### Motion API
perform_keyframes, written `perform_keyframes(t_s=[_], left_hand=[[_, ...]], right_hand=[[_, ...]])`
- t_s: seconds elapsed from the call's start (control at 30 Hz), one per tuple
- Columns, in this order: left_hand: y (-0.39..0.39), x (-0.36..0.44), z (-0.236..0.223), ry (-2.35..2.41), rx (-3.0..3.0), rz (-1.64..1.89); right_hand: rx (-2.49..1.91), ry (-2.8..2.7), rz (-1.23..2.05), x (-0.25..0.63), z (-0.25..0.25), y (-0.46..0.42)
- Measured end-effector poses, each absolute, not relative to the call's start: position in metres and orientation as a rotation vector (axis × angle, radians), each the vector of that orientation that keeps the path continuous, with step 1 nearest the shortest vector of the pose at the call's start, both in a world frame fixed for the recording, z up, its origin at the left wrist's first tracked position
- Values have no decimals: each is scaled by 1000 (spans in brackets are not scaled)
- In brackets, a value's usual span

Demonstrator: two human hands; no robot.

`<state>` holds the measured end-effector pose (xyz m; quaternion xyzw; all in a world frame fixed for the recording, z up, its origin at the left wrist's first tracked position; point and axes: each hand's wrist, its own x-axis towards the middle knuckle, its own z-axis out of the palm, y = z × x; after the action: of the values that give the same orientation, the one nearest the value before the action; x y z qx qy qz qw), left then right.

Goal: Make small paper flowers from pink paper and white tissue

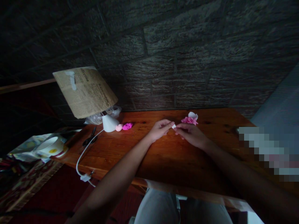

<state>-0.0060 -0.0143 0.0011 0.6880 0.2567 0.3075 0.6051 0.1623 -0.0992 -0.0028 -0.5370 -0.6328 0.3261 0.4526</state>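
My left hand (160, 130) and my right hand (192, 134) meet over the middle of the wooden table, fingers closed in a pinch. Between their fingertips is a small white piece (173, 126); its material is too small to make out. Just beyond my right hand lies a crumpled pink clump (188, 120), partly hidden by the fingers, with a white curved scrap (193, 115) behind it. Left of my hands, a magenta clump (127, 126) and a pale pink ball (119, 127) sit side by side near the lamp base.
A lamp (109, 123) with a newsprint-covered shade (87, 93) stands at the table's left, its white cord (80, 158) hanging over the front edge. Dark scissors (90, 140) lie beside the cord. Farther left is a white tub (51, 147). A stone-patterned wall (161, 68) rises behind.
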Motion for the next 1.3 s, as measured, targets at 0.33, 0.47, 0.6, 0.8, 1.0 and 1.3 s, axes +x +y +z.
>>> perform_keyframes(t_s=[0.33, 0.47, 0.6, 0.8, 1.0, 1.3], left_hand=[[-13, -9, -1, 510, 1636, 671], [-12, -8, -2, 523, 1636, 669], [-12, -9, -1, 529, 1658, 689], [-13, -9, 2, 557, 1656, 682], [-13, -9, 2, 588, 1636, 686], [-12, -10, 0, 548, 1692, 688]], right_hand=[[-1359, -1578, 750, 165, -2, -101], [-1379, -1570, 731, 164, -1, -101], [-1382, -1572, 743, 164, -1, -101], [-1409, -1573, 748, 164, 2, -101], [-1431, -1535, 765, 167, 5, -101], [-1361, -1590, 778, 167, 3, -101]])
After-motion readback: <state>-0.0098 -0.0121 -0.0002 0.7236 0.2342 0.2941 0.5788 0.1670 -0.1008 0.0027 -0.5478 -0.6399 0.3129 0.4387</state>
